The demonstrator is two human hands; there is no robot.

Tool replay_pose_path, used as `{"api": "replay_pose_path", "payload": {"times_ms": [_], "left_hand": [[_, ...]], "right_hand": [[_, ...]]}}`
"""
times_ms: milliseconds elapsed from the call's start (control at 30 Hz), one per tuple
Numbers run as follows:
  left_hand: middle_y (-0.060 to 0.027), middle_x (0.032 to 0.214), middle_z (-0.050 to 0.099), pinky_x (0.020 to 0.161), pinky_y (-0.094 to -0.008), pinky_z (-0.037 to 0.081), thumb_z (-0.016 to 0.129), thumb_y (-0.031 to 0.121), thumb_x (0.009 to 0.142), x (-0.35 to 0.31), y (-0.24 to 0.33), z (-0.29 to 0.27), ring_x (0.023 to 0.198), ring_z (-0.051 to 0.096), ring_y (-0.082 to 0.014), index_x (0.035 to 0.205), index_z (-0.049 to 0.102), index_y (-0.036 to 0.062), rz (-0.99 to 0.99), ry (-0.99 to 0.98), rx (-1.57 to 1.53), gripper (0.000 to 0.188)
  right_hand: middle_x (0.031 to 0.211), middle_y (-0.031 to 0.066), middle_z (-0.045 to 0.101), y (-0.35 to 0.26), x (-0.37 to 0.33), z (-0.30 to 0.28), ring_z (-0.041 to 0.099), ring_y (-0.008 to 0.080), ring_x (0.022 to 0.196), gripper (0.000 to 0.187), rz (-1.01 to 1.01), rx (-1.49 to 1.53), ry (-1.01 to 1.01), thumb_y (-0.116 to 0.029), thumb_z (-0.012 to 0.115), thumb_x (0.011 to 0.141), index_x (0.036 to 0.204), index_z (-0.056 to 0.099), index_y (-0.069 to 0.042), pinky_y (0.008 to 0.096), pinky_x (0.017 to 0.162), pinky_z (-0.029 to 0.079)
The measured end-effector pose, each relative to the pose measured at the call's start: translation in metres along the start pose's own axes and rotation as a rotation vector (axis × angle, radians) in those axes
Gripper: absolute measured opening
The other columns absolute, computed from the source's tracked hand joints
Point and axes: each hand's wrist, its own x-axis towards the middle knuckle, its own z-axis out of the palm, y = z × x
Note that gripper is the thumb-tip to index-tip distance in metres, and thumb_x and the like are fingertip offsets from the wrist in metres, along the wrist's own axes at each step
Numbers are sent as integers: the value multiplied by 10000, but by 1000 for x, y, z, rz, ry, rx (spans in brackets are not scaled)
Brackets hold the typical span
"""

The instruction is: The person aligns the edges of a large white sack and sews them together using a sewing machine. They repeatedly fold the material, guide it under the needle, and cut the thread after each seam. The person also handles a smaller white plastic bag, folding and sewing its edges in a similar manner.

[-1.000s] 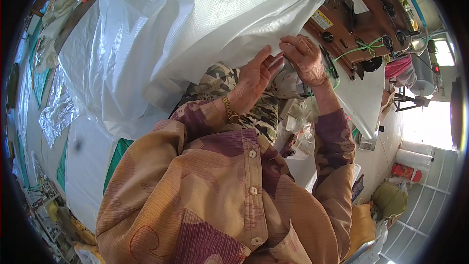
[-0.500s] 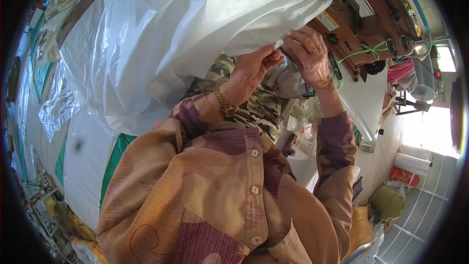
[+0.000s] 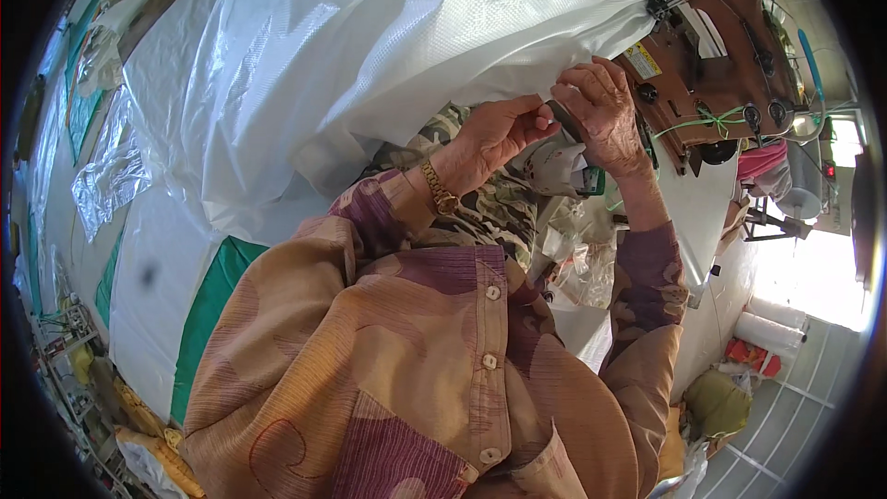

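A large translucent white woven plastic sheet (image 3: pixel 416 28) spreads across the upper part of the head view. Its right end runs up to a brown sewing machine (image 3: pixel 716 55). At the sheet's lower edge my left hand (image 3: pixel 499 136), with a gold watch at the wrist, is closed, thumb and fingertips pinched on the edge. Just right of it, fingers curled, my right hand (image 3: pixel 605 115) grips the same edge close to the machine. The two sets of fingertips almost meet; what lies between them is partly hidden.
Below the hands are a small white bag (image 3: pixel 554 166) and crumpled clear plastic (image 3: pixel 587 268). Green thread (image 3: pixel 716 117) crosses the machine. White rolls (image 3: pixel 769 334) and an olive sack (image 3: pixel 719 404) stand at right. Green sheeting (image 3: pixel 208 314) lies at left.
The machine, sheet and hands appear slightly further right and lower in the picture. Both hands stay at the sheet's edge, a little further apart at the knuckles.
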Motion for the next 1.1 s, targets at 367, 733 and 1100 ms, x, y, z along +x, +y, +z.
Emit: {"api": "replay_pose_path", "payload": {"times_ms": [367, 733, 1100], "left_hand": [[-49, 709, 610, 838, -342, 600, 509, 192, 1050, -8, -1, 7, 646, 611, -135, 838, 598, 16, 6, -133, 14, 289], [-32, 651, 569, 845, -358, 561, 547, 220, 1042, -7, -7, 6, 628, 559, -150, 814, 598, 52, 25, -128, 59, 288], [-70, 704, 628, 648, -299, 506, 603, 339, 1009, -18, -20, 17, 636, 587, -143, 810, 631, 29, 377, 5, 416, 369]], "right_hand": [[1066, 15, 627, -6, -14, 7, 615, 219, 1017, 328, -72, -76, 222, -136, 672, 677, 1005, 678, -128, 502, 999, 459], [1095, 12, 610, -10, -27, 17, 607, 225, 1043, 415, -32, -124, 247, -103, 719, 686, 1090, 642, -164, 516, 1006, 422], [1173, -7, 641, -12, -26, 20, 604, 196, 1067, 294, -9, -146, 252, -157, 664, 686, 980, 662, -147, 508, 1064, 376]]}}
